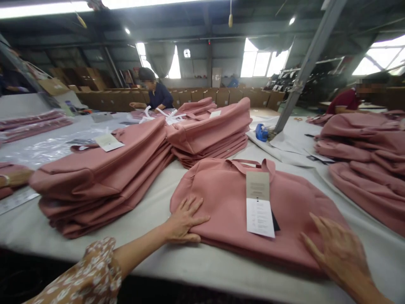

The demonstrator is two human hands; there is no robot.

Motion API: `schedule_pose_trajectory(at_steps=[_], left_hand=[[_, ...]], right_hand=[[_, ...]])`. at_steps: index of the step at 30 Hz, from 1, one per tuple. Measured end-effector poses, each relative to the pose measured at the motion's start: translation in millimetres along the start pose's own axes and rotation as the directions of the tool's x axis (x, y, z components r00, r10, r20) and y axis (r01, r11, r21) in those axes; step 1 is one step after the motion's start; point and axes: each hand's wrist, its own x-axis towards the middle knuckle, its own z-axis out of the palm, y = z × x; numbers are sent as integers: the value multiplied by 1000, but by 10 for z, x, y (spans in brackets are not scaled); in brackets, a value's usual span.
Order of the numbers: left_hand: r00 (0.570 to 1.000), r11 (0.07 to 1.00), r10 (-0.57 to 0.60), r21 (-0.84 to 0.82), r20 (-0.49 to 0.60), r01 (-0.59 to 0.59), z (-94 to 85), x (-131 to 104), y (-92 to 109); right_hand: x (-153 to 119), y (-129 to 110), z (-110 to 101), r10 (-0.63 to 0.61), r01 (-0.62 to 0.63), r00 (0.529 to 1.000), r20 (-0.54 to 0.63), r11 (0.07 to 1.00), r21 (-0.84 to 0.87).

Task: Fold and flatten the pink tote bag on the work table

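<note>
A pink bag [221,202] lies flat on the white-covered table [177,270] in front of me, its handles toward the far side. Two overlapping hang tags [260,215], one beige and one white, rest on its front, with a dark tag partly hidden beneath. My left hand [186,219] presses on the bag's left end, fingers spread. On the right end rests my right hand [337,245], its fingers stretched out over the fabric. Neither hand grips anything.
Stacks of pink bags stand at the left [104,177] and behind [211,135]; a loose pile [363,147] lies at right. A slanted metal post [306,71] rises beside a blue tape dispenser [261,132]. Co-workers are across the table [156,95] and at right; another person's hand [17,177] shows at far left.
</note>
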Motion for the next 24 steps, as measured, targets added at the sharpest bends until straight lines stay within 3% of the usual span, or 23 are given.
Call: schedule_pose_trajectory(at_steps=[2, 5, 9, 13, 16, 19, 21, 24], left_hand=[[999, 1000, 0, 4, -42, 0, 54, 4, -33], [996, 999, -25, -27, -84, 23, 121, 21, -86], [955, 982, -175, -111, -241, 152, 210, 48, -98], [857, 966, -197, 54, -476, 252, 303, 68, -15], [757, 918, -279, 68, -591, 391, 370, 75, 59], [559, 822, -527, -216, -640, 527, 461, 69, 94], [449, 747, -648, -399, -615, 532, 505, 59, 93], [390, 654, -754, -544, -529, 525, 464, 49, 72]], right_hand=[[-62, -227, 31, 180, -183, 983, -44, 980, -73], [-167, -412, 81, 303, -307, 951, -57, 949, -76], [-200, -336, 133, 399, -398, 917, -12, 913, -84], [-176, -143, 179, 466, -454, 880, 90, 882, -125], [-146, -23, 196, 489, -483, 859, 153, 872, -80], [-111, 55, 203, 539, -547, 829, 150, 837, 16], [-92, 88, 199, 604, -616, 787, 124, 783, 91], [-71, 115, 168, 737, -753, 657, 159, 631, 186]])
